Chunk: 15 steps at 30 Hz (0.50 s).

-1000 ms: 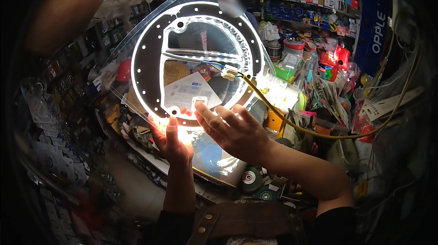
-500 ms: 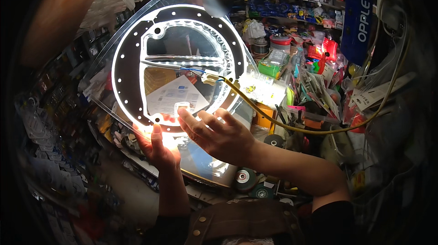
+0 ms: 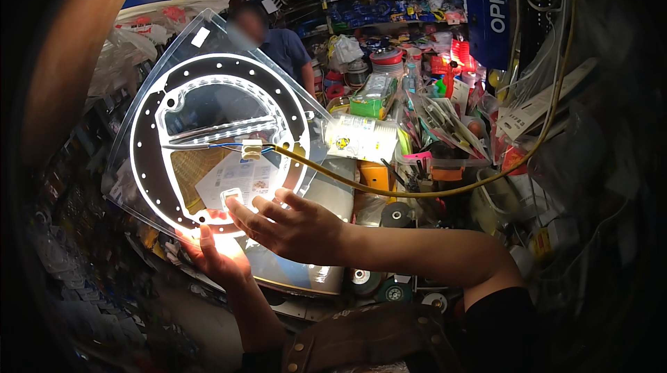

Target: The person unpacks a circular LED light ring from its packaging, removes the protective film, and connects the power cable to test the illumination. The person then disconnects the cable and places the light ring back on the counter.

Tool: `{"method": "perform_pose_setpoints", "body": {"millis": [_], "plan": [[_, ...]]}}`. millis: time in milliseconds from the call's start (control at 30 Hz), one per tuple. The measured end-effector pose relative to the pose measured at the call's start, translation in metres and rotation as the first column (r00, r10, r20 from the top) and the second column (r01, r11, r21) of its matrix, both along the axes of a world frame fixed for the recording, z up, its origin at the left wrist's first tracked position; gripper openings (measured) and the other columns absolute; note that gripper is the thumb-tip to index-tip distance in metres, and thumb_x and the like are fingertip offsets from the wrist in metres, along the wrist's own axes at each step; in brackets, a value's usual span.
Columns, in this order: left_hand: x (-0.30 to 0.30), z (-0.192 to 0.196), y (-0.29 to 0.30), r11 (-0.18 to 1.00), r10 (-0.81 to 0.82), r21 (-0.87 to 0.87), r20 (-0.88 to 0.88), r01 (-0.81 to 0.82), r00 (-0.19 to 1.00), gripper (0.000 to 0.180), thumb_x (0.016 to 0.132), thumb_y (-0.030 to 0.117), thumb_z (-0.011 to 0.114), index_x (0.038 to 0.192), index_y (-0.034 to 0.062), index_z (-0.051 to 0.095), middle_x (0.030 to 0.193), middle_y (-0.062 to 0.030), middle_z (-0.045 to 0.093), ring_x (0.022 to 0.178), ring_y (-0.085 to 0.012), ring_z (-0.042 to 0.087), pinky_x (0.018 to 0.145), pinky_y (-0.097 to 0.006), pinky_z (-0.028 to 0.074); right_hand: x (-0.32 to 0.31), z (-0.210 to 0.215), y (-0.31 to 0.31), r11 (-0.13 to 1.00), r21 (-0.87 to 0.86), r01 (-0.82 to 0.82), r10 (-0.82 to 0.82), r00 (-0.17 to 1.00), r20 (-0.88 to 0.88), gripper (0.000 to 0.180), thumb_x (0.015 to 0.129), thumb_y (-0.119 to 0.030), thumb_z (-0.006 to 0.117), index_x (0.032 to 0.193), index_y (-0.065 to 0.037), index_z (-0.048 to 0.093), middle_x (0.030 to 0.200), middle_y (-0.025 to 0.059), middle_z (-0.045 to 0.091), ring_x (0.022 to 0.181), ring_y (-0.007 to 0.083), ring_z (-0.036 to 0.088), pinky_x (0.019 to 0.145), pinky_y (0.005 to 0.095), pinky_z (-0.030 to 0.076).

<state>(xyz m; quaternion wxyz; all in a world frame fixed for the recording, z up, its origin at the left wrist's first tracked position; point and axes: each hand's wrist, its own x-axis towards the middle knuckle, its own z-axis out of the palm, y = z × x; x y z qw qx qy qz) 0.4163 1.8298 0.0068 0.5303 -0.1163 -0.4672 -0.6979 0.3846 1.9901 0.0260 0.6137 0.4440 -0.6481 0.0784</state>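
Note:
A lit ring-shaped LED lamp (image 3: pixel 149 144) sits on a clear plastic panel (image 3: pixel 119 182), held up tilted before me. My left hand (image 3: pixel 221 262) grips the lower edge, thumb in front and fingers behind, glowing in the light. My right hand (image 3: pixel 295 230) has its fingers apart over the lower right of the ring. Its index fingertip is at a small white rectangular piece (image 3: pixel 231 196); whether they touch, I cannot tell. A white wire connector (image 3: pixel 251 149) in the ring's middle joins blue and white wires to a yellow cable (image 3: pixel 389 191).
The yellow cable arcs rightward and up past a blue sign (image 3: pixel 486 26). Packaged goods (image 3: pixel 365 138) and spools (image 3: pixel 388 60) crowd the right. Grinding discs (image 3: pixel 394 291) lie below my right forearm. A person in a blue shirt (image 3: pixel 285 50) stands beyond the panel, before stocked shelves.
The view has shifted, so the lamp and both hands appear lower and farther left. A person has come into sight behind the panel. The left hand's grip looks the same.

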Motion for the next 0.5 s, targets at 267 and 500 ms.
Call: {"method": "perform_pose_setpoints", "body": {"millis": [267, 500], "plan": [[-0.003, -0.010, -0.009, 0.997, -0.080, 0.020, 0.027, 0.079, 0.996, 0.053, 0.084, 0.012, 0.051, 0.133, 0.0021, 0.033, 0.111, -0.0140, 0.052, 0.099, -0.0228, 0.050, 0.091, -0.037, 0.038, 0.001, -0.005, 0.000, 0.999, 0.048, -0.004, 0.002, 0.999, 0.049, 0.031, 0.085, -0.023, 0.051, 0.110, -0.009, 0.062, 0.127, 0.0054, 0.050, 0.103, 0.0179, 0.046, 0.086, 0.0305, 0.036], [-0.002, -0.011, -0.005, 0.982, -0.170, 0.118, 0.180, 0.150, 0.969, 0.048, 0.086, 0.010, 0.051, 0.131, 0.0028, 0.037, 0.120, -0.0145, 0.049, 0.107, -0.0255, 0.050, 0.094, -0.039, 0.039, 0.006, -0.001, 0.003, 0.984, 0.176, 0.041, -0.071, 0.983, 0.170, 0.029, 0.082, -0.022, 0.053, 0.105, -0.007, 0.063, 0.123, 0.0080, 0.051, 0.102, 0.0185, 0.048, 0.085, 0.0317, 0.036]]}}
